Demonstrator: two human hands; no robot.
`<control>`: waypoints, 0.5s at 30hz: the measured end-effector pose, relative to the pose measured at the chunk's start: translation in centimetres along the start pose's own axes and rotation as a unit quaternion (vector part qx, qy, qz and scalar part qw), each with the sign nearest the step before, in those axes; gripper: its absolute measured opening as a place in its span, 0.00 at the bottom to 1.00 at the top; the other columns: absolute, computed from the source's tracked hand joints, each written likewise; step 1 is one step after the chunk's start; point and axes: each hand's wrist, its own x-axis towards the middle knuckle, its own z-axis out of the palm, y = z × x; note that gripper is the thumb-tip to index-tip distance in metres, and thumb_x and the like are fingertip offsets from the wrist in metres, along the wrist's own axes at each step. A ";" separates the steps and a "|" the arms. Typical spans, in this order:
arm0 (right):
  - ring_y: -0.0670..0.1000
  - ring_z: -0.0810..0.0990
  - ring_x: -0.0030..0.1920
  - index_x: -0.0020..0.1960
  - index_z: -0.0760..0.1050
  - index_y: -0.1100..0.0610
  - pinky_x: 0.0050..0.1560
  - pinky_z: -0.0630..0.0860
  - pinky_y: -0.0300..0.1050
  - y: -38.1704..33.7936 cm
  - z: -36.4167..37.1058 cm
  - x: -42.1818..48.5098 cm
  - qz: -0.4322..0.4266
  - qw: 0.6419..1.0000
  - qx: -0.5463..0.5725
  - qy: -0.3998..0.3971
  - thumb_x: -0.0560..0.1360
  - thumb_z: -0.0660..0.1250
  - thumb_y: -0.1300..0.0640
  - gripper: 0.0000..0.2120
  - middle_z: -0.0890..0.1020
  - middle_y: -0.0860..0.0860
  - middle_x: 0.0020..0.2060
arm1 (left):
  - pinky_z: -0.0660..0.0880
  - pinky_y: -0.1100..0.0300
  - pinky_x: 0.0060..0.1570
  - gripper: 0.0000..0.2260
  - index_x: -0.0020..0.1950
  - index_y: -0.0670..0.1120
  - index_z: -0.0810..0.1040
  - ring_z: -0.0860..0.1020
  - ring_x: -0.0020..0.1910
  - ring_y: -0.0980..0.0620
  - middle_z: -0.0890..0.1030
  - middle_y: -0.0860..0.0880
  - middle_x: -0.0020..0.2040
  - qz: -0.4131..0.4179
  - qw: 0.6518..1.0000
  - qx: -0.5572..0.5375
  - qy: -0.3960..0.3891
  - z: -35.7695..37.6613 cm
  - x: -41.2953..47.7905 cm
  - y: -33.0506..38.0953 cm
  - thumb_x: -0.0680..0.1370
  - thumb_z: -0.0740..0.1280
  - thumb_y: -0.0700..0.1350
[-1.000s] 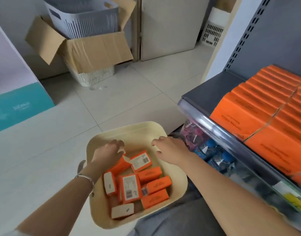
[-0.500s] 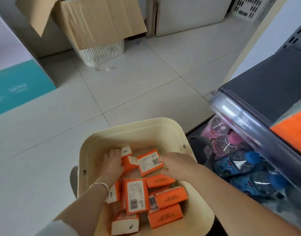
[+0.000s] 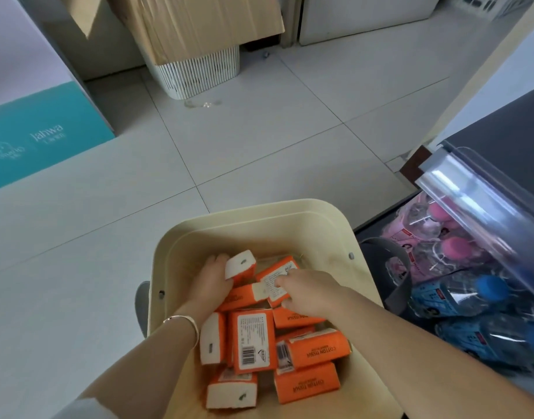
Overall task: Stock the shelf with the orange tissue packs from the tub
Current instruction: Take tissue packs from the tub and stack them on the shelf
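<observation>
Both hands are inside the cream tub (image 3: 181,246) on the floor. Left hand (image 3: 212,281) grips an upright orange tissue pack (image 3: 241,266). Right hand (image 3: 309,293) appears closed on a label-up pack (image 3: 273,275). Remaining packs (image 3: 308,352) lie loose below them.

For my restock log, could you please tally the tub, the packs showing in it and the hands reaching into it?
Packs: 9 showing; more may lie beneath
Tub: 1
Hands: 2, the left hand and the right hand
Total: 12
</observation>
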 end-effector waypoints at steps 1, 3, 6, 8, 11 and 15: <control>0.57 0.75 0.59 0.69 0.68 0.53 0.48 0.73 0.47 -0.4 0.3 0.7 -0.005 1.000 -0.003 0.013 0.79 0.59 0.54 0.19 0.75 0.53 0.62 | 0.68 0.59 0.47 0.15 0.62 0.45 0.71 0.75 0.53 0.47 0.72 0.45 0.57 0.003 1.000 -0.007 0.005 -0.2 -0.1 0.2 0.75 0.65 0.41; 0.58 0.75 0.60 0.68 0.68 0.54 0.51 0.75 0.52 -1.2 1.6 2.1 -0.015 0.999 -0.019 0.029 0.78 0.61 0.53 0.19 0.74 0.54 0.62 | 0.69 0.59 0.49 0.17 0.63 0.44 0.71 0.75 0.55 0.44 0.72 0.44 0.58 0.001 1.000 -0.010 0.007 -0.5 -0.2 0.2 0.75 0.66 0.41; 0.59 0.74 0.59 0.69 0.66 0.57 0.50 0.74 0.55 -2.5 3.9 3.9 -0.017 0.998 -0.047 0.031 0.77 0.64 0.55 0.22 0.73 0.56 0.60 | 0.68 0.59 0.52 0.19 0.65 0.43 0.69 0.73 0.59 0.43 0.72 0.42 0.60 -0.020 1.000 -0.016 0.006 -0.9 -0.2 -0.2 0.75 0.67 0.42; 0.60 0.75 0.58 0.70 0.63 0.58 0.48 0.74 0.55 -3.1 5.1 4.8 -0.005 0.997 -0.056 0.054 0.75 0.67 0.57 0.26 0.73 0.57 0.60 | 0.67 0.58 0.55 0.21 0.66 0.43 0.68 0.72 0.60 0.43 0.72 0.41 0.61 -0.041 0.999 -0.035 0.007 -1.1 -0.2 -0.4 0.74 0.67 0.41; 0.60 0.74 0.59 0.73 0.57 0.58 0.49 0.72 0.54 -3.7 6.4 5.9 0.013 0.995 -0.046 0.086 0.75 0.67 0.58 0.30 0.72 0.57 0.62 | 0.69 0.57 0.57 0.25 0.69 0.44 0.67 0.72 0.62 0.43 0.73 0.41 0.63 -0.062 0.997 -0.053 -0.001 -0.9 -0.1 -0.4 0.73 0.67 0.36; 0.59 0.73 0.59 0.70 0.60 0.57 0.52 0.71 0.54 -5.1 6.6 7.2 0.046 0.992 0.039 0.113 0.77 0.63 0.61 0.24 0.72 0.56 0.61 | 0.70 0.60 0.50 0.22 0.66 0.42 0.69 0.75 0.60 0.44 0.76 0.42 0.60 -0.078 0.995 -0.068 -0.008 -0.9 0.0 -0.1 0.72 0.66 0.35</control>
